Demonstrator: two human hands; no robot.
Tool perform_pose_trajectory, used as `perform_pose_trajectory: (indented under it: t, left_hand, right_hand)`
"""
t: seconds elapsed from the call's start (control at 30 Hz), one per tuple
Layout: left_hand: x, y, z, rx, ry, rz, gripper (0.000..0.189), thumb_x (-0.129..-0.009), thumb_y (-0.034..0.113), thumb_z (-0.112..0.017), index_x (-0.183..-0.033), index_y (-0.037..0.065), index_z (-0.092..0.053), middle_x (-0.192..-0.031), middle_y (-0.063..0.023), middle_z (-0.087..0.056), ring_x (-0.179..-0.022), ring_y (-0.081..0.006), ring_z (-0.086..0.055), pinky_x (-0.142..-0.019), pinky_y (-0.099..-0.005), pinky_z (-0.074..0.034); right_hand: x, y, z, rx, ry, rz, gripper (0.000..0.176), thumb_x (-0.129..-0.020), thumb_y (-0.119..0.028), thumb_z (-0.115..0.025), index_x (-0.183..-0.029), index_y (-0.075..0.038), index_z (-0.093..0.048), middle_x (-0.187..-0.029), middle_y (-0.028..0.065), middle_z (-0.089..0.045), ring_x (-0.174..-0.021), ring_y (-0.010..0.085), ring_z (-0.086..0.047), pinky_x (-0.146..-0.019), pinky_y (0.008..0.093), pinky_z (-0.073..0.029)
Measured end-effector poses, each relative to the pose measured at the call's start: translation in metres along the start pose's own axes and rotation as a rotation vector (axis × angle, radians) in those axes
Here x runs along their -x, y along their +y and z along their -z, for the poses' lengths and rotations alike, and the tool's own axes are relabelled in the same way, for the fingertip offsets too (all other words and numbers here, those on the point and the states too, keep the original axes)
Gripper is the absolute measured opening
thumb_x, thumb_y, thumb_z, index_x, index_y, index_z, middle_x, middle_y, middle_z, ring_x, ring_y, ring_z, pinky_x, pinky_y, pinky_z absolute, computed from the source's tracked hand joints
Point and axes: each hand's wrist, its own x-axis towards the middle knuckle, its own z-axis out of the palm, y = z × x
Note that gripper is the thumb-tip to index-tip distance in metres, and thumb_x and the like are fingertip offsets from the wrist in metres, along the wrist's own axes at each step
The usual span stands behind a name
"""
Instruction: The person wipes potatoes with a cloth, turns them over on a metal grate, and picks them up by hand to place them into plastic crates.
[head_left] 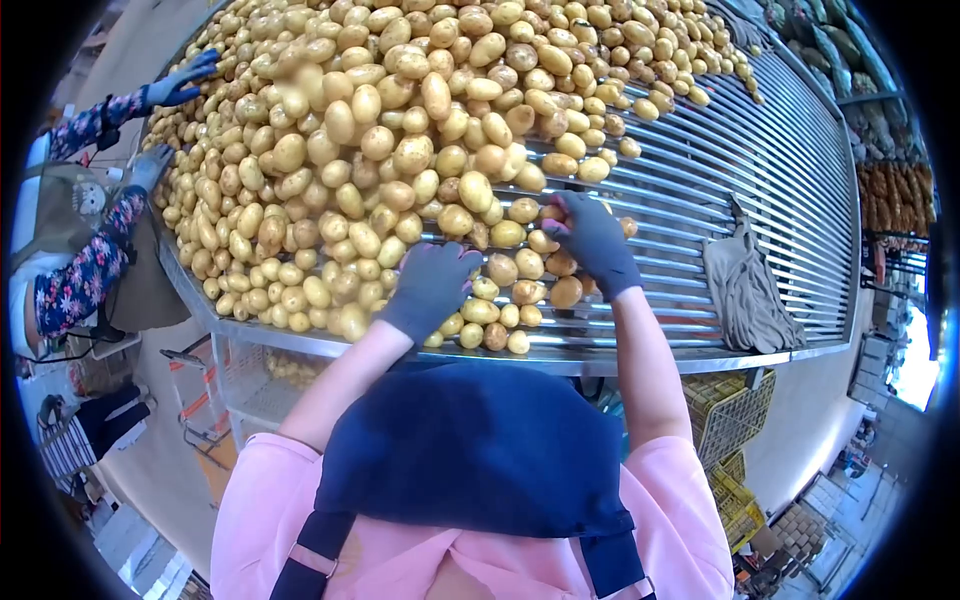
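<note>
The head view looks down on a broad heap of small, oval, yellow-brown potatoes point(413, 153) spread over a table of parallel shiny metal bars point(690, 240), thick at the far left and thinning towards the right, where the bars show through. The left hand point(428, 285), in a dark grey glove with pink fingertips, lies palm down at the near part of the heap, its fingers partly spread; whether a potato sits beneath them, I cannot tell. The right hand point(597, 240), gloved alike, reaches over the thin edge of the heap with its fingers bent in a fairly narrow curl among the potatoes — its palm side is hidden, so what it holds, if anything, I cannot tell. Each potato looks light, firm and smooth, and some shine as if damp, so they may slip or roll along the bars; the skin could bruise or scuff if dropped. The rounded middle, pinched between thumb and fingers, seems the surest hold. A crumpled grey-brown cloth point(745, 285) lies on the bars to the right — and a co-worker's gloved hands point(183, 78) touch or hover by the heap's left side.
</note>
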Motion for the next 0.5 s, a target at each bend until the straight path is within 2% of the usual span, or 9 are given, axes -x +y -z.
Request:
perform_pose_trajectory:
  t: [0.07, 0.13, 0.2, 0.27, 0.3, 0.33, 0.4, 0.43, 0.5]
  left_hand:
    - [-0.001, -0.002, 0.002, 0.031, -0.014, 0.008, 0.033, -0.077, 0.024, -0.064, -0.108, 0.015, -0.057, -0.087, -0.0067, -0.057, -0.082, -0.0262, -0.057, -0.075, -0.0410, -0.045]
    - [0.007, -0.001, 0.012, 0.289, 0.074, -0.056, 0.033, -0.077, 0.019, -0.063, -0.109, 0.014, -0.058, -0.087, -0.0078, -0.057, -0.079, -0.0275, -0.057, -0.073, -0.0396, -0.046]
    - [0.017, -0.005, 0.023, 0.460, 0.150, -0.055, 0.032, -0.079, 0.013, -0.061, -0.110, 0.011, -0.058, -0.088, -0.0055, -0.056, -0.077, -0.0226, -0.057, -0.069, -0.0355, -0.048]
    - [0.029, -0.011, 0.030, 0.950, 0.202, 0.180, 0.031, -0.080, 0.009, -0.061, -0.111, 0.007, -0.056, -0.093, -0.0030, -0.056, -0.081, -0.0163, -0.058, -0.069, -0.0293, -0.049]
    - [0.031, -0.011, 0.036, 1.534, 0.209, 0.301, 0.029, -0.084, 0.010, -0.060, -0.112, 0.004, -0.055, -0.099, -0.0024, -0.054, -0.088, -0.0112, -0.057, -0.072, -0.0241, -0.049]
    - [0.033, -0.018, 0.043, 1.790, 0.181, 0.406, 0.031, -0.087, 0.012, -0.058, -0.116, 0.004, -0.053, -0.101, -0.0041, -0.055, -0.092, -0.0116, -0.057, -0.077, -0.0236, -0.049]
    - [0.034, -0.039, 0.050, 1.869, 0.173, 0.406, 0.028, -0.090, 0.014, -0.055, -0.116, 0.003, -0.055, -0.099, -0.0035, -0.055, -0.095, -0.0110, -0.056, -0.080, -0.0253, -0.049]
    - [0.029, -0.040, 0.055, 1.870, 0.183, 0.401, 0.028, -0.090, 0.014, -0.055, -0.116, 0.003, -0.055, -0.099, -0.0035, -0.055, -0.095, -0.0110, -0.056, -0.080, -0.0253, -0.049]
    - [0.022, -0.042, 0.065, 1.360, 0.222, 0.488, 0.027, -0.089, 0.016, -0.055, -0.115, 0.007, -0.057, -0.104, -0.0058, -0.059, -0.097, -0.0147, -0.058, -0.083, -0.0292, -0.050]
  right_hand:
    - [0.007, 0.008, -0.007, -0.117, 0.089, -0.019, 0.034, -0.083, -0.020, -0.064, -0.114, -0.008, -0.056, -0.098, 0.0080, -0.060, -0.083, 0.0196, -0.059, -0.077, 0.0305, -0.048]
    - [0.017, -0.017, 0.004, -1.050, 0.142, -0.365, 0.036, -0.084, -0.015, -0.063, -0.119, -0.010, -0.054, -0.097, 0.0025, -0.058, -0.081, 0.0112, -0.056, -0.072, 0.0246, -0.047]
    - [0.030, -0.038, 0.010, -0.813, -0.036, -0.268, 0.035, -0.086, -0.009, -0.059, -0.121, -0.012, -0.054, -0.095, 0.0013, -0.056, -0.081, 0.0093, -0.054, -0.071, 0.0238, -0.047]
    - [0.031, -0.046, -0.012, -0.249, -0.066, 0.232, 0.042, -0.081, -0.007, -0.063, -0.121, -0.019, -0.056, -0.098, 0.0072, -0.057, -0.090, 0.0207, -0.060, -0.076, 0.0321, -0.050]
    - [0.031, -0.063, -0.018, -0.165, -0.189, 0.203, 0.040, -0.079, -0.006, -0.064, -0.116, -0.018, -0.058, -0.103, 0.0106, -0.056, -0.091, 0.0252, -0.060, -0.077, 0.0342, -0.050]
    - [0.032, -0.066, -0.041, -0.008, -0.015, 0.372, 0.033, -0.081, -0.011, -0.060, -0.114, -0.016, -0.059, -0.107, 0.0125, -0.055, -0.093, 0.0275, -0.059, -0.077, 0.0354, -0.051]
    - [0.016, -0.077, -0.077, -0.105, -0.048, 0.096, 0.024, -0.083, -0.016, -0.056, -0.107, -0.012, -0.060, -0.107, 0.0151, -0.053, -0.094, 0.0304, -0.058, -0.075, 0.0370, -0.052]
    - [0.008, -0.077, -0.082, -0.101, -0.048, 0.105, 0.024, -0.083, -0.016, -0.056, -0.107, -0.012, -0.060, -0.107, 0.0151, -0.053, -0.094, 0.0304, -0.058, -0.075, 0.0370, -0.052]
    - [-0.002, -0.079, -0.086, 0.332, -0.107, 0.294, 0.020, -0.085, -0.019, -0.053, -0.100, -0.009, -0.060, -0.108, 0.0164, -0.051, -0.095, 0.0324, -0.055, -0.075, 0.0385, -0.052]
